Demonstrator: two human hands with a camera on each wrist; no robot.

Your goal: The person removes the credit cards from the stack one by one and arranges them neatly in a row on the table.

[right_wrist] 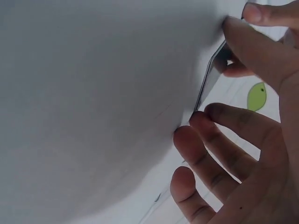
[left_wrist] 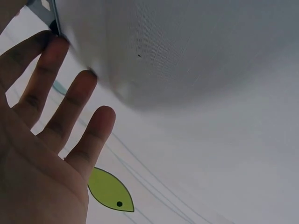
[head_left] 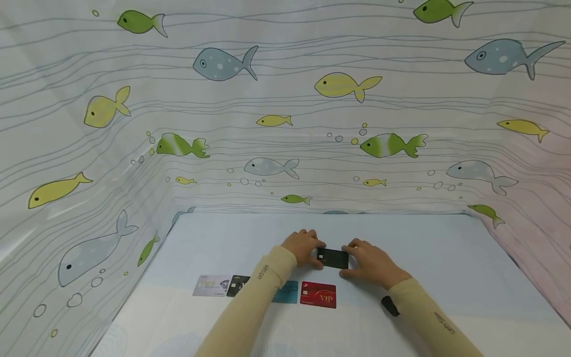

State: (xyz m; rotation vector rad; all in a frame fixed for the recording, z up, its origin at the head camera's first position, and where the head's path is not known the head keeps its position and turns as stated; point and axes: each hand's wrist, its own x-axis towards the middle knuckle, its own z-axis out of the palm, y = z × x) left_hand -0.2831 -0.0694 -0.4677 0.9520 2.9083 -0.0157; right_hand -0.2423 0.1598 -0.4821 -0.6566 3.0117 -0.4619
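On the light table lies a black bank card [head_left: 332, 258] with a chip at its left end. My left hand [head_left: 303, 248] holds its left end, index finger at the far corner and thumb at the near one. Across from it, my right hand [head_left: 372, 263] grips the right end in the same way. Seen from the right wrist, the card [right_wrist: 208, 77] shows as a thin edge between thumb and fingertips of the right hand [right_wrist: 252, 154]. In the left wrist view the other fingers of the left hand [left_wrist: 51, 135] are spread near the table.
Nearer to me a row of cards lies flat: a silver VIP card [head_left: 210, 286], a dark card [head_left: 236, 285], a teal card [head_left: 285, 292] and a red VIP card [head_left: 318, 295]. My left sleeve partly covers the row. A small black object [head_left: 390, 306] sits by the right forearm.
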